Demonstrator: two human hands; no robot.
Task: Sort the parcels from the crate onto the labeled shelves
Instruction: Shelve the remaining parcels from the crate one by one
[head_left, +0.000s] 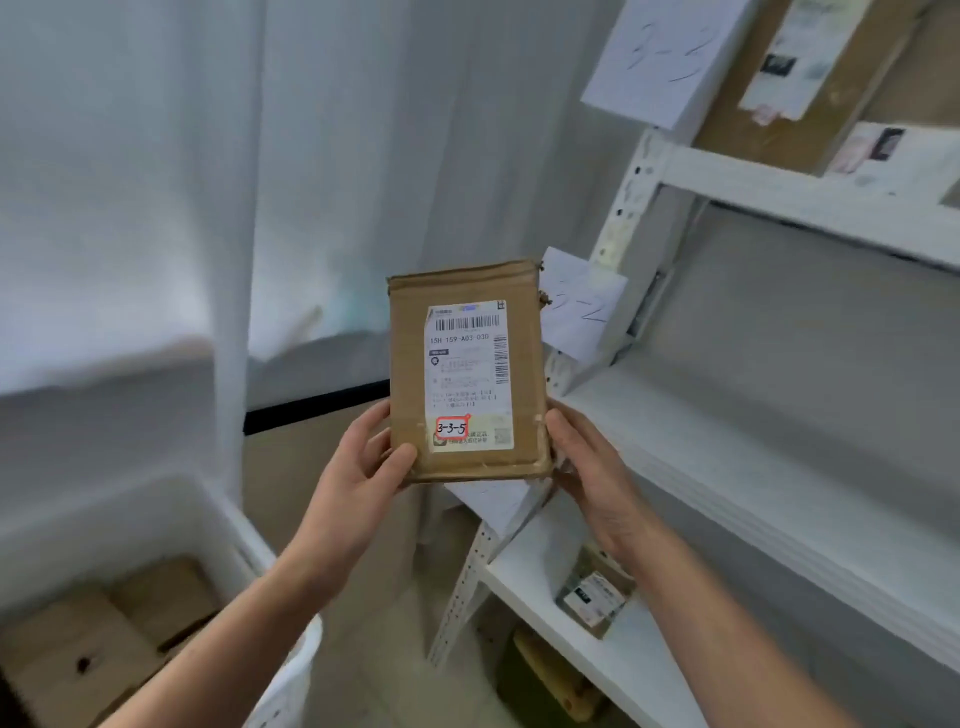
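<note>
Head view: one brown parcel (467, 374), marked 3-3-5, is held upright in mid-air. The left hand (363, 467) grips its lower left edge and the right hand (587, 467) its lower right edge. Right of the parcel, white shelves (701, 441) already carry three parcels, two higher up and one lower down. Below-left of the parcel, the crate (228, 530) holds at least two more, so sorting seems partway done.

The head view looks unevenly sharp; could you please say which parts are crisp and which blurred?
Head view, centre: the brown cardboard parcel in the left hand and right hand is sharp, its red-framed 3-3-5 sticker legible; head view, edges: the white paper shelf label and white crate smear.
</note>
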